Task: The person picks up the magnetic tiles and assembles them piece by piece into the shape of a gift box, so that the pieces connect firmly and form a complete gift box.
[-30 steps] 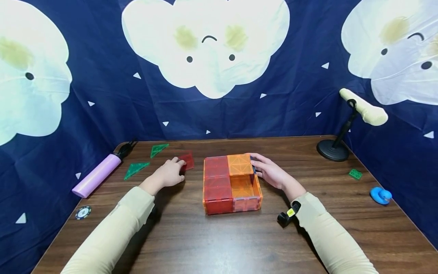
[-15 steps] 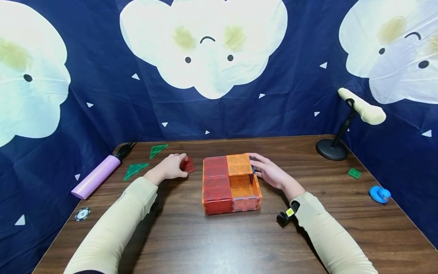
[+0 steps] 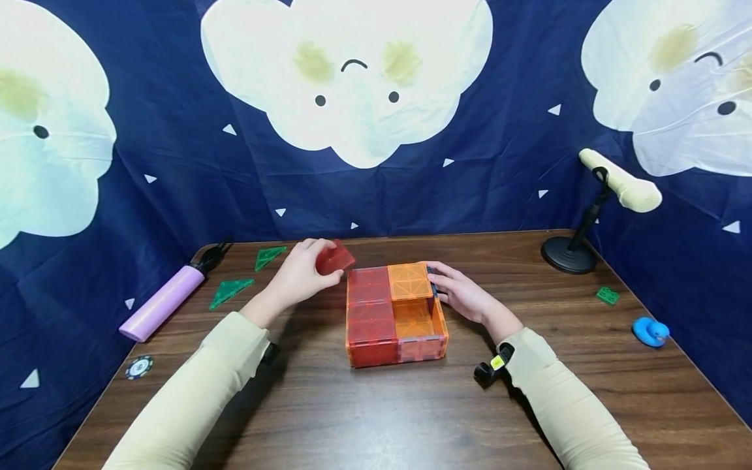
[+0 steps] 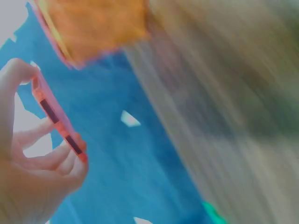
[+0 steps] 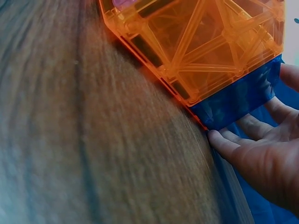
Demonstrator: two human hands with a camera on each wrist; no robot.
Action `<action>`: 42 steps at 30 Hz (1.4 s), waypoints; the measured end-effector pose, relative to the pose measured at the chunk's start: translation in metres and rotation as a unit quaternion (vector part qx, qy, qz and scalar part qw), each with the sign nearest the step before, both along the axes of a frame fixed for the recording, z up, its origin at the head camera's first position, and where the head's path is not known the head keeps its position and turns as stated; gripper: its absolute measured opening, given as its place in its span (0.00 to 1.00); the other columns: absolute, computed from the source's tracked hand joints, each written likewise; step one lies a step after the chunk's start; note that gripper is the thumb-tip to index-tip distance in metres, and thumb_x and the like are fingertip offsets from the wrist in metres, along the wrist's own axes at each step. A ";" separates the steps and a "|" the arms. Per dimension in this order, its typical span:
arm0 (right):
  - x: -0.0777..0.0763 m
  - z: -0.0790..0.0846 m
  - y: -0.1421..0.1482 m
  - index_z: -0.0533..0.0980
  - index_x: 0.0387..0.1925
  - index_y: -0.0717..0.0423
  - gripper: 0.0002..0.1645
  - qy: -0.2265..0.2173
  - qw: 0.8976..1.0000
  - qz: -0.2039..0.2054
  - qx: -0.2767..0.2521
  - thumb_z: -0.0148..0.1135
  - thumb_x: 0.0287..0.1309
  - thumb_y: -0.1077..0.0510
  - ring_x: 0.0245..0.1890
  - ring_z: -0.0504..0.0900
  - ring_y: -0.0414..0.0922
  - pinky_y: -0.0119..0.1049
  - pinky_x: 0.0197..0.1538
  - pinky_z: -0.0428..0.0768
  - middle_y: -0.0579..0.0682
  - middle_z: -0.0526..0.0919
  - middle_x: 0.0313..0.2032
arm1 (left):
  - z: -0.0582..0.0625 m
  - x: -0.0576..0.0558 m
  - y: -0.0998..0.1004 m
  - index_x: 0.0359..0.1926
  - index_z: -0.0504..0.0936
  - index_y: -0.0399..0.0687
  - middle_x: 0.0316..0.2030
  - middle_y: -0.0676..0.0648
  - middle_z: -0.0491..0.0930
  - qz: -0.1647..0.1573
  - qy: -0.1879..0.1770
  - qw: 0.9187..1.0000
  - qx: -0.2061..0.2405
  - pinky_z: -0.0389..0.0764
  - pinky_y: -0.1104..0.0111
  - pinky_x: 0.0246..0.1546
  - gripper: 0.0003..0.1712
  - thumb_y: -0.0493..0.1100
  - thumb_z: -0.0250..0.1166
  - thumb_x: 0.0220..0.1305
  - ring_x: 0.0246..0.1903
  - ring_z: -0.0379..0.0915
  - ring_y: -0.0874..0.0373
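Observation:
My left hand [image 3: 303, 274] pinches a red square magnetic tile [image 3: 335, 258] between thumb and fingers, raised off the table and tilted. In the left wrist view this tile [image 4: 60, 116] shows its edge with dark magnets. A box of magnetic tiles [image 3: 373, 324] stands mid-table, red on the left of its top and orange at the back right. Its front right section has no top tile, showing an orange bottom. My right hand [image 3: 464, 297] rests against the box's back right side. In the right wrist view its fingers and thumb touch a blue tile [image 5: 238, 98] beside the orange wall.
Two green triangle tiles [image 3: 232, 292] lie at the left, near a lilac hand pump [image 3: 163, 302] and a poker chip [image 3: 139, 367]. On the right are a covered microphone on a stand [image 3: 570, 255], a green brick [image 3: 608, 296] and a blue rubber duck [image 3: 650, 332].
My left hand has picked the red tile up off the table and carried it up and rightwards, close to the box's back left corner. The right hand stays at the box.

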State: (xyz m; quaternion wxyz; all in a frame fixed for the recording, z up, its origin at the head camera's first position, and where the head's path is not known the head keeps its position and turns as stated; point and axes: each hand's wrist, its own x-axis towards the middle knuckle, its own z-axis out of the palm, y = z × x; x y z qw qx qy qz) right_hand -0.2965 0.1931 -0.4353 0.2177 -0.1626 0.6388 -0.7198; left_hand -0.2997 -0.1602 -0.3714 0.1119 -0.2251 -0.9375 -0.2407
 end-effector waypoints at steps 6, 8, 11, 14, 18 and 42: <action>-0.001 0.000 -0.002 0.58 0.75 0.60 0.29 -0.001 1.000 0.001 -0.013 0.45 0.80 0.57 0.57 0.77 0.44 0.46 0.63 0.71 0.51 0.72 0.63 | 0.022 0.039 0.049 0.58 0.81 0.43 0.54 0.42 0.79 -0.101 0.032 0.994 -0.015 0.74 0.52 0.58 0.31 0.52 0.74 0.56 0.54 0.72 0.45; -0.001 -0.001 -0.002 0.59 0.75 0.61 0.28 -0.001 1.000 0.001 -0.018 0.46 0.80 0.57 0.56 0.78 0.44 0.44 0.62 0.73 0.50 0.74 0.61 | 0.024 0.052 0.066 0.58 0.81 0.45 0.53 0.43 0.79 -0.134 0.037 0.990 -0.026 0.74 0.54 0.57 0.31 0.53 0.74 0.56 0.53 0.72 0.46; 0.000 -0.001 -0.002 0.59 0.75 0.61 0.28 -0.002 1.000 0.003 -0.024 0.46 0.80 0.58 0.55 0.79 0.43 0.41 0.60 0.75 0.49 0.76 0.60 | 0.023 0.067 0.089 0.58 0.82 0.47 0.54 0.45 0.79 -0.172 0.033 0.984 -0.042 0.74 0.56 0.59 0.30 0.53 0.74 0.57 0.54 0.72 0.48; 0.001 -0.002 -0.001 0.58 0.75 0.62 0.29 -0.003 1.000 0.004 -0.025 0.46 0.80 0.57 0.54 0.79 0.42 0.39 0.59 0.76 0.48 0.76 0.59 | 0.020 0.079 0.106 0.60 0.82 0.47 0.56 0.45 0.79 -0.194 0.024 0.979 -0.060 0.73 0.58 0.61 0.30 0.54 0.74 0.58 0.57 0.71 0.48; 0.002 -0.002 -0.001 0.58 0.75 0.63 0.29 0.006 1.000 0.000 -0.018 0.46 0.79 0.57 0.54 0.79 0.42 0.38 0.59 0.76 0.48 0.76 0.59 | 0.012 0.087 0.121 0.61 0.81 0.45 0.55 0.44 0.77 -0.201 0.021 0.976 -0.085 0.74 0.61 0.60 0.32 0.55 0.74 0.60 0.58 0.71 0.49; 0.047 0.012 0.014 0.42 0.82 0.50 0.45 0.014 0.997 0.036 0.070 0.54 0.76 0.54 0.76 0.51 0.59 0.51 0.71 0.62 0.59 0.40 0.80 | 0.006 0.040 0.054 0.64 0.76 0.35 0.60 0.37 0.77 -0.061 -0.051 0.996 0.044 0.69 0.51 0.64 0.25 0.45 0.62 0.72 0.61 0.71 0.41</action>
